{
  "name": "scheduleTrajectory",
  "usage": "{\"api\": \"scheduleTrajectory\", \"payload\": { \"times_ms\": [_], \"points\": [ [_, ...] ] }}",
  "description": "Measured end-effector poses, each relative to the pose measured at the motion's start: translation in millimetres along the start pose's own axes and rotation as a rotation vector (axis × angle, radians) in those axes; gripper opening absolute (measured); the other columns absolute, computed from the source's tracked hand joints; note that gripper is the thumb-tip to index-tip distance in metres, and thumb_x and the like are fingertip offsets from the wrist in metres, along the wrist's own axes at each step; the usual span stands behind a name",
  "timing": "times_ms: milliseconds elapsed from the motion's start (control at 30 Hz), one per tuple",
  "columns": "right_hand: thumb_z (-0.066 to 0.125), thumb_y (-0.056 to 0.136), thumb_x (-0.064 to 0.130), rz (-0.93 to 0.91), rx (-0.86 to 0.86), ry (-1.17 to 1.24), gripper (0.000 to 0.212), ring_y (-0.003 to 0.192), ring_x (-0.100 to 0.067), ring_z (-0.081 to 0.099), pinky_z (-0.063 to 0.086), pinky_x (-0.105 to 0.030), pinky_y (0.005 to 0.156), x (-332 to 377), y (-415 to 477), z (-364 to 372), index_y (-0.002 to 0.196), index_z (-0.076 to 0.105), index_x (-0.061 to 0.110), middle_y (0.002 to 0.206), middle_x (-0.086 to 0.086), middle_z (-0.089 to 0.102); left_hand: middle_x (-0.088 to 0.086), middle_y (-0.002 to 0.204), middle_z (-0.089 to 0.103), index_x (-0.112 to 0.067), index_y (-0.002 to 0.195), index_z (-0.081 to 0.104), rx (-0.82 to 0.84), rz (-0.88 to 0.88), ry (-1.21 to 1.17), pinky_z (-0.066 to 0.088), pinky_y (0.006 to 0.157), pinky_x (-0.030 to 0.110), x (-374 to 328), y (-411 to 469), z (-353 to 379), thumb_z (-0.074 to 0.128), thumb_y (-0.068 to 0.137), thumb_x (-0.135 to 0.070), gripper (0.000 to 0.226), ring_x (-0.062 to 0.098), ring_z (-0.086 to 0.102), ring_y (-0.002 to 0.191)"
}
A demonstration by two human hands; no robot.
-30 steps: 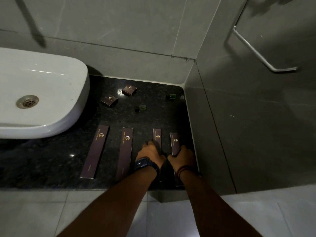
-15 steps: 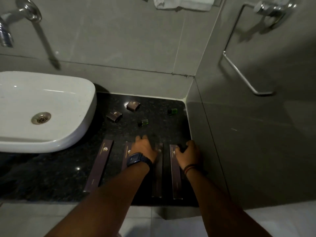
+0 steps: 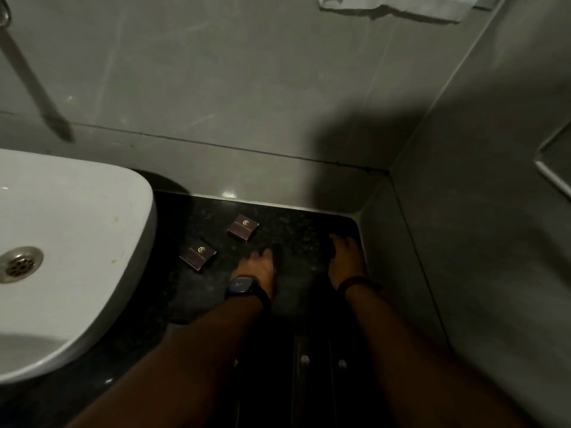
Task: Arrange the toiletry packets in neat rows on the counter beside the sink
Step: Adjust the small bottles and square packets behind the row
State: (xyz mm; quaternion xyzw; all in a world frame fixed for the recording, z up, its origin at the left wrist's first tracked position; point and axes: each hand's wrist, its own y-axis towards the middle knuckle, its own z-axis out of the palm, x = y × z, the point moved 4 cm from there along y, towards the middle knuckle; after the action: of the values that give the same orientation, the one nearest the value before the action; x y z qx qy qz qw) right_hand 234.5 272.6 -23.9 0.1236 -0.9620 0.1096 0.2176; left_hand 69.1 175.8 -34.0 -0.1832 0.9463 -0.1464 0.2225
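Observation:
Two small square brown packets lie on the black counter: one near the back, one closer to the sink. My left hand, with a watch on the wrist, reaches forward right of the nearer packet, fingers down on the counter. My right hand is at the counter's right edge by the side wall, fingers bent downward. Whatever is under either hand is hidden in the dark. Long dark packets lie side by side between my forearms, barely visible.
A white sink with a metal drain fills the left. Grey tiled walls close the back and right. A white towel hangs at the top and a metal rail is on the right wall.
Both hands have left the long packets and moved forward toward the back of the counter. The two small green bottles seen earlier are now out of sight near the hands. The view has moved closer.

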Motion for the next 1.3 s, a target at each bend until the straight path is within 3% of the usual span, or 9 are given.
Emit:
{"api": "scheduleTrajectory", "payload": {
  "times_ms": [167, 267, 500, 633, 767, 1000, 1067, 1167, 1300],
  "points": [
    [0.043, 0.094, 0.029, -0.039, 0.142, -0.162, 0.048, 0.132, -0.039, 0.039, 0.035, -0.05, 0.111, -2, 38, 16, 0.141, 0.039, 0.021, 0.148, -0.017, 0.036, 0.017, 0.116, 0.061, -0.015, 0.11, 0.054, 0.023, 0.098, -0.003, 0.049, 0.084, 0.041, -3, 22, -6, 0.056, 0.085, -0.027, 0.027, 0.036, 0.059, 0.103],
    [0.046, 0.092, 0.015, -0.016, 0.123, -0.221, 0.037, 0.124, -0.041, 0.044, 0.039, -0.048, 0.106, -7, 38, 20, 0.129, 0.052, 0.014, 0.137, -0.021, 0.046, 0.014, 0.114, 0.061, -0.018, 0.113, 0.051, 0.004, 0.125, -0.016, 0.049, 0.079, 0.04, -6, 24, -10, 0.055, 0.086, -0.026, 0.028, 0.034, 0.06, 0.099],
    [0.06, 0.088, 0.015, 0.063, -0.032, 0.047, 0.035, 0.117, -0.038, 0.049, 0.04, -0.039, 0.101, -11, -4, 13, 0.123, 0.058, 0.012, 0.127, -0.02, 0.053, 0.014, 0.114, 0.059, -0.013, 0.101, 0.065, -0.024, 0.242, -0.014, 0.048, 0.082, 0.035, -35, 10, -10, 0.067, 0.081, -0.022, 0.022, 0.032, 0.059, 0.099],
    [0.068, 0.08, 0.012, 0.1, -0.089, 0.193, 0.021, 0.099, -0.034, 0.06, 0.042, -0.025, 0.078, -20, -41, 10, 0.098, 0.066, 0.003, 0.108, -0.022, 0.061, 0.014, 0.115, 0.058, -0.013, 0.11, 0.058, -0.067, 0.324, 0.004, 0.048, 0.081, 0.035, -53, -6, -5, 0.072, 0.076, -0.018, 0.037, 0.033, 0.058, 0.1],
    [0.071, 0.072, 0.009, 0.131, -0.154, 0.272, 0.013, 0.086, -0.036, 0.064, 0.049, -0.033, 0.073, -33, -68, 10, 0.083, 0.067, 0.003, 0.089, -0.021, 0.068, 0.016, 0.111, 0.063, -0.011, 0.112, 0.054, -0.069, 0.388, 0.021, 0.044, 0.082, 0.033, -67, -20, 9, 0.064, 0.081, -0.021, 0.034, 0.034, 0.058, 0.099],
    [0.073, 0.068, 0.009, 0.156, -0.138, 0.324, 0.021, 0.089, -0.032, 0.067, 0.051, -0.032, 0.076, -44, -82, 18, 0.089, 0.069, 0.009, 0.093, -0.016, 0.071, 0.016, 0.116, 0.06, -0.013, 0.117, 0.053, -0.019, 0.397, -0.074, 0.044, 0.083, 0.032, -67, -30, 32, 0.059, 0.085, -0.021, 0.034, 0.033, 0.056, 0.103],
    [0.074, 0.068, 0.012, 0.131, -0.124, 0.3, 0.03, 0.092, -0.031, 0.066, 0.05, -0.03, 0.079, -44, -83, 19, 0.097, 0.068, 0.01, 0.099, -0.015, 0.07, 0.016, 0.12, 0.058, -0.015, 0.123, 0.05, 0.008, 0.378, -0.084, 0.044, 0.086, 0.032, -61, -29, 36, 0.062, 0.083, -0.02, 0.042, 0.033, 0.055, 0.107],
    [0.076, 0.066, 0.021, 0.119, -0.172, 0.282, 0.041, 0.099, -0.031, 0.061, 0.052, -0.036, 0.086, -39, -88, 15, 0.104, 0.064, 0.012, 0.107, -0.013, 0.064, 0.013, 0.13, 0.049, -0.018, 0.136, 0.038, 0.043, 0.342, -0.063, 0.042, 0.094, 0.036, -50, -30, 38, 0.079, 0.067, -0.02, 0.08, 0.034, 0.048, 0.116],
    [0.073, 0.068, 0.032, 0.057, -0.374, 0.201, 0.04, 0.102, -0.032, 0.054, 0.048, -0.041, 0.088, -21, -91, -4, 0.103, 0.062, 0.015, 0.107, -0.012, 0.062, 0.01, 0.133, 0.045, -0.023, 0.136, 0.037, -0.094, 0.313, -0.155, 0.04, 0.096, 0.038, -25, -36, 17, 0.084, 0.053, -0.045, 0.098, 0.033, 0.044, 0.117]
  ]
}}
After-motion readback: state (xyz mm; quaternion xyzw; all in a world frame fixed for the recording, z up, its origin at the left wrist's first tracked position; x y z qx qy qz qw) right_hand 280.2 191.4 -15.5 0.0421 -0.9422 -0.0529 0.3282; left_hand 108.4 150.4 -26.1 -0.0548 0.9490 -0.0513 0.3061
